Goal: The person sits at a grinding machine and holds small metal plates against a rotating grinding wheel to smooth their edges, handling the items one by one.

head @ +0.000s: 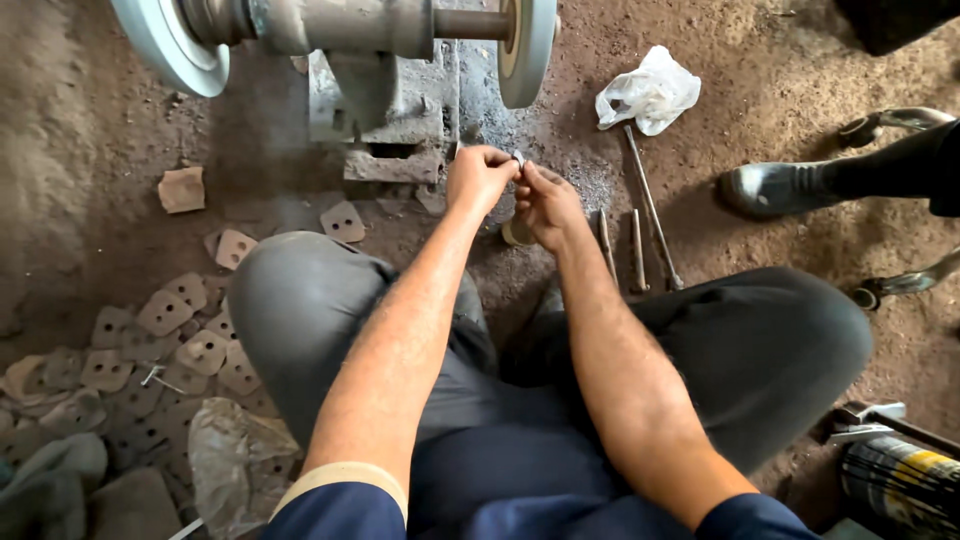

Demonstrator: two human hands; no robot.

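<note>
I sit on the dirt floor with my knees apart. My left hand (478,177) and my right hand (545,203) meet in front of me, both pinching one small shiny metal piece (518,158) between the fingertips. The piece is held just below the right-hand wheel (526,45) of a floor-mounted grinding machine (370,70), apart from the wheel. A second, larger wheel (165,45) sits at the machine's left end. Most of the small piece is hidden by my fingers.
Several flat rusty plates with holes (165,312) lie heaped at the left by my knee. Long metal rods (650,205) and a crumpled white plastic bag (648,92) lie to the right. Another person's booted foot (775,187) rests at the right edge.
</note>
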